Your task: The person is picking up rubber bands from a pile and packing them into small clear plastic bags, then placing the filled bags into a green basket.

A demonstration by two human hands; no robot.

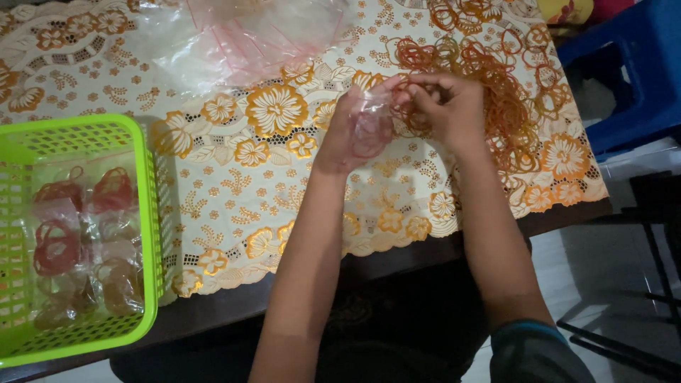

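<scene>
- Bag (369, 128), small and clear, sits mid-frame; I see my left hand (347, 135) gripping it.
- My right hand (447, 106) pinches rubber bands (408, 92) at its mouth.
- Green basket (145, 213) lower left.

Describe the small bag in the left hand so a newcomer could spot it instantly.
Start at the floral tablecloth with its orange and gold flowers, then find the two hands near its middle. The left hand holds the small clear bag, with the right hand at its mouth. Unlike the filled bags in the green basket or the empty pile of bags at the top, it is held up.
</scene>
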